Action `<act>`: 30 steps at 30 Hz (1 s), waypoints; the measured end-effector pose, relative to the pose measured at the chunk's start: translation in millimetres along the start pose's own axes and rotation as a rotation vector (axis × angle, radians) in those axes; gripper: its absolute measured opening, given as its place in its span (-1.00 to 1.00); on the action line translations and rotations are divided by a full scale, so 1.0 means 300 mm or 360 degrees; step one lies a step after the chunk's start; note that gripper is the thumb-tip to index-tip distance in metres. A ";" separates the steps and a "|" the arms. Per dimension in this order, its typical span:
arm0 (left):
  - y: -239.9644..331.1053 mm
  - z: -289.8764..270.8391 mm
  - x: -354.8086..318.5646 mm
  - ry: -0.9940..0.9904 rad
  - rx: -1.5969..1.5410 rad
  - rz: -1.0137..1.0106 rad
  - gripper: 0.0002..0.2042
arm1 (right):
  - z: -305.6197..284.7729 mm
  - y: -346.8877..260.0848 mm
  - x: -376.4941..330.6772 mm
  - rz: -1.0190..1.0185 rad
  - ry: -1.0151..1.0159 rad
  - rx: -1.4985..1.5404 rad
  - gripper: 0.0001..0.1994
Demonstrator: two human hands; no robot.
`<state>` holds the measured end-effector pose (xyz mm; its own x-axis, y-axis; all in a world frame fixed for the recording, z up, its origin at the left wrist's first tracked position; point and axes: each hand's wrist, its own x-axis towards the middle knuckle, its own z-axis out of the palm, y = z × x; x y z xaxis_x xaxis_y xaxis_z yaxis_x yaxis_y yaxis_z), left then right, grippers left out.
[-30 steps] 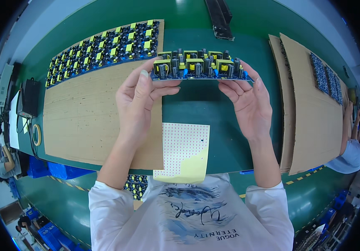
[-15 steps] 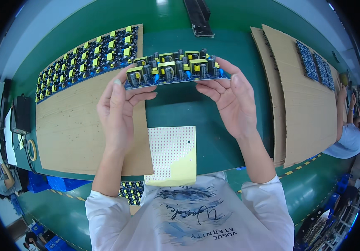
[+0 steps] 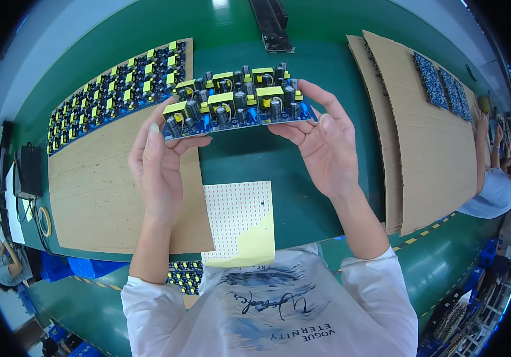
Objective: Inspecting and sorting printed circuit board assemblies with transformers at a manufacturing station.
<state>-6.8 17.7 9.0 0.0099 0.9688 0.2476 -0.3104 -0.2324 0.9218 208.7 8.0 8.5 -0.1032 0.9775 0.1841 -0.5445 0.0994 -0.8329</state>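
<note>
A blue circuit board panel [image 3: 241, 122] with yellow transformers, black capacitors and small blue parts is held up above the green table, its parts facing up and tilted toward me. My left hand [image 3: 159, 146] grips its left end, thumb in front and fingers beneath. At the opposite end, my right hand [image 3: 329, 140] has its fingers around the edge and underneath. Below the panel, a yellow sheet of small labels [image 3: 239, 220] lies at the table's near edge, part of its labels peeled off.
On the left, rows of similar boards [image 3: 115, 89] lie on a cardboard sheet [image 3: 118, 184]. Stacked cardboard [image 3: 439, 160] at the right carries more blue panels [image 3: 431, 80]. A black bar-shaped object [image 3: 270, 27] lies at the back. Another person [image 3: 493, 190] sits at far right.
The panel has tilted so that more of its top side faces me. Both hands have shifted slightly left with it, still gripping both ends.
</note>
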 end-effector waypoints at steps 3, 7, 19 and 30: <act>-0.001 -0.010 0.000 -0.0033 -0.0033 0.0020 -0.54 | 0.001 -0.001 0.000 -0.0033 -0.0034 0.0014 -0.38; 0.005 -0.013 -0.003 -0.0040 -0.0064 0.0019 -0.52 | -0.003 -0.003 0.000 -0.0056 -0.0106 0.0050 -0.30; 0.021 0.019 -0.024 0.0039 -0.0136 0.0138 -0.34 | 0.006 0.000 -0.006 -0.0137 -0.0203 0.0532 -0.18; 0.026 -0.004 -0.006 -0.0282 -0.0453 -0.0100 -0.19 | -0.001 -0.009 -0.001 -0.0020 -0.0091 0.0482 -0.13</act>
<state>-10.4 14.3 15.3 0.1946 0.9446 0.2642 -0.5569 -0.1154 0.8226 210.5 7.5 10.6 -0.1369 0.9637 0.2293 -0.7684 0.0428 -0.6386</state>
